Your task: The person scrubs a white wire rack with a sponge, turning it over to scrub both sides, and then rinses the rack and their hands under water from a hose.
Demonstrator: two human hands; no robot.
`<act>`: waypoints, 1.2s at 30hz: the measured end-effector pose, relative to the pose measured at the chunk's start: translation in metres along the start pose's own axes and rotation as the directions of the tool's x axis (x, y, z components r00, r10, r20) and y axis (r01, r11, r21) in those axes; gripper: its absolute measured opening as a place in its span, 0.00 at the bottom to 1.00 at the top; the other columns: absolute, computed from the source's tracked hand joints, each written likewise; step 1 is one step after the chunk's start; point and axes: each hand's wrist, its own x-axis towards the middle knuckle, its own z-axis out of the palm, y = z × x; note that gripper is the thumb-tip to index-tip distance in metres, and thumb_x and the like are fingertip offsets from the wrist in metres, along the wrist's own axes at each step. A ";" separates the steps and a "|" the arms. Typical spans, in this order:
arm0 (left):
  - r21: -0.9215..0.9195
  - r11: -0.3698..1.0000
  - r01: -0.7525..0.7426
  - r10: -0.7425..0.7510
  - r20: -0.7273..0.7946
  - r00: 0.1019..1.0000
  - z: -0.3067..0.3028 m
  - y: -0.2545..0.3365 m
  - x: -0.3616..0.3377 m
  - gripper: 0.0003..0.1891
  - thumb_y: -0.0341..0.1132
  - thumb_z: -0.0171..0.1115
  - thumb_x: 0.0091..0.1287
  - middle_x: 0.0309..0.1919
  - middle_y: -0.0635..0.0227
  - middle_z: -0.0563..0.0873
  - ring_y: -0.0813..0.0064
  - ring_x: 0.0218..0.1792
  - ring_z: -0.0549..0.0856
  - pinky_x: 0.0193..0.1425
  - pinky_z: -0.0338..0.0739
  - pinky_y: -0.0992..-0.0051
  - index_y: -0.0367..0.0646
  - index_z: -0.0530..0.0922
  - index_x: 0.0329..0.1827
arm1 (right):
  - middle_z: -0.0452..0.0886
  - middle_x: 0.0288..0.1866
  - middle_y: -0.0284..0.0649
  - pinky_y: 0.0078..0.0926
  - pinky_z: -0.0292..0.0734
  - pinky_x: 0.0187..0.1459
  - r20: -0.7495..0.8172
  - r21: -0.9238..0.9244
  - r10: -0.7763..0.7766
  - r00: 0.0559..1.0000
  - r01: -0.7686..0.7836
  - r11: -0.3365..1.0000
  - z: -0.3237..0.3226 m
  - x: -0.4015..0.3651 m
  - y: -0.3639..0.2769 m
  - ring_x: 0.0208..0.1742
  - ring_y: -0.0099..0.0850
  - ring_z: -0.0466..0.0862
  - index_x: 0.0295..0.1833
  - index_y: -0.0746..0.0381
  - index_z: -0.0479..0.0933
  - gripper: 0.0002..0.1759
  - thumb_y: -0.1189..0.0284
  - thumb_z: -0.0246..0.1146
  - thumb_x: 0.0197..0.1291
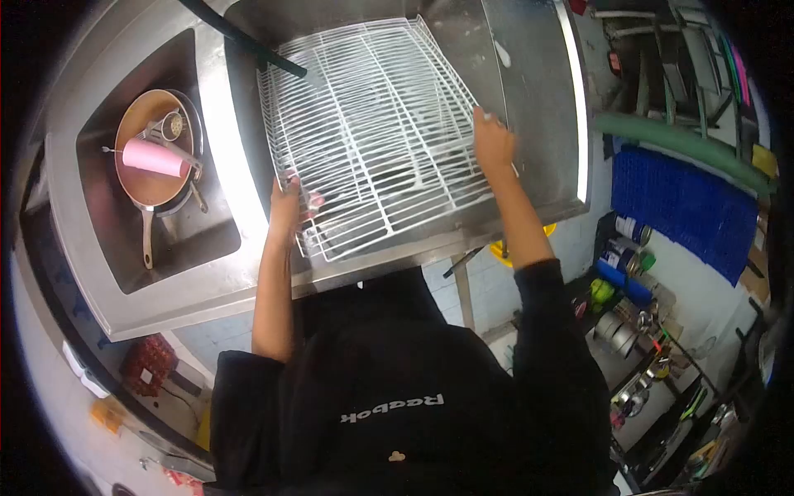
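Observation:
A white wire rack (416, 169) lies in the large steel sink basin, tilted a little, with what look like more wires beneath it. My left hand (285, 211) is closed round its left edge near the front corner. On the right edge, my right hand (494, 147) grips the wires with its fingers wrapped round them. A dark green hose (248, 45) hangs over the back left of the rack, its mouth pointing at the wires. A small pink-and-white patch shows beside my left fingers; I cannot make out what it is.
In the smaller left basin (219, 223) sits a frying pan (149, 194) holding a pink cup (153, 157) and utensils. A steel rim (571, 99) bounds the right side. Beyond it are a green pipe (678, 140), a blue mat (686, 207) and pots on the floor.

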 end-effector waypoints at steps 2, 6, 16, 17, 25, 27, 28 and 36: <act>0.008 1.000 0.028 -0.028 -0.020 0.999 0.001 0.002 -0.002 0.15 0.39 0.44 0.72 0.35 0.57 0.83 0.71 0.28 0.85 0.23 0.74 0.79 0.45 0.61 0.59 | 0.78 0.34 0.45 0.36 0.80 0.31 -0.011 0.076 -0.042 0.999 0.043 0.996 0.017 0.031 -0.001 0.34 0.42 0.82 0.43 0.60 0.69 0.07 0.75 0.52 0.58; -0.041 0.999 0.024 -0.026 -0.037 0.999 0.001 -0.001 -0.001 0.16 0.39 0.44 0.72 0.33 0.58 0.83 0.72 0.26 0.85 0.22 0.74 0.80 0.44 0.61 0.59 | 0.77 0.39 0.48 0.38 0.79 0.38 0.071 0.202 -0.134 0.988 0.117 0.972 0.025 0.045 0.010 0.41 0.45 0.81 0.44 0.63 0.71 0.08 0.76 0.51 0.59; -0.082 0.997 0.003 -0.013 -0.121 0.993 0.006 0.000 -0.003 0.15 0.38 0.42 0.73 0.27 0.59 0.82 0.76 0.21 0.81 0.16 0.70 0.83 0.46 0.63 0.60 | 0.80 0.40 0.52 0.41 0.78 0.42 0.773 0.298 -0.314 0.551 0.121 0.947 -0.078 0.018 0.049 0.42 0.47 0.81 0.40 0.68 0.76 0.10 0.73 0.54 0.58; -0.041 0.999 0.030 -0.035 -0.149 0.988 0.009 0.008 -0.006 0.15 0.38 0.42 0.73 0.26 0.61 0.81 0.76 0.21 0.81 0.16 0.70 0.82 0.46 0.63 0.60 | 0.80 0.40 0.53 0.42 0.77 0.43 0.705 0.342 -0.323 0.631 0.097 0.935 -0.075 0.047 0.043 0.43 0.48 0.81 0.39 0.68 0.76 0.10 0.72 0.56 0.58; -0.103 0.993 0.058 -0.076 -0.178 0.981 0.014 0.014 -0.004 0.14 0.42 0.44 0.73 0.22 0.67 0.78 0.80 0.18 0.77 0.16 0.68 0.85 0.50 0.64 0.58 | 0.80 0.41 0.52 0.39 0.78 0.46 0.157 0.369 -0.266 0.951 0.194 0.909 0.112 0.298 -0.055 0.46 0.48 0.81 0.40 0.68 0.77 0.11 0.75 0.52 0.59; -0.147 0.988 0.042 -0.067 -0.169 0.983 0.015 0.017 -0.005 0.14 0.42 0.45 0.73 0.21 0.68 0.78 0.81 0.17 0.76 0.16 0.67 0.85 0.50 0.65 0.58 | 0.80 0.41 0.54 0.42 0.78 0.45 0.161 0.284 -0.245 0.956 0.192 0.939 0.149 0.305 -0.062 0.44 0.50 0.81 0.41 0.66 0.78 0.13 0.75 0.49 0.59; -0.136 0.990 0.027 -0.054 -0.197 0.979 0.016 0.017 -0.005 0.14 0.42 0.45 0.73 0.20 0.68 0.77 0.82 0.15 0.75 0.15 0.66 0.85 0.49 0.66 0.57 | 0.80 0.42 0.55 0.43 0.78 0.44 0.174 0.242 -0.235 0.956 0.190 0.951 0.152 0.301 -0.066 0.43 0.51 0.81 0.41 0.66 0.78 0.14 0.75 0.48 0.59; -0.161 0.986 0.048 -0.083 -0.219 0.972 0.012 0.015 -0.004 0.14 0.35 0.41 0.73 0.20 0.65 0.79 0.81 0.13 0.73 0.14 0.65 0.84 0.49 0.66 0.59 | 0.80 0.35 0.46 0.38 0.80 0.35 0.279 0.108 -0.396 0.875 0.381 0.918 0.078 0.158 -0.010 0.36 0.42 0.83 0.35 0.62 0.77 0.09 0.73 0.51 0.57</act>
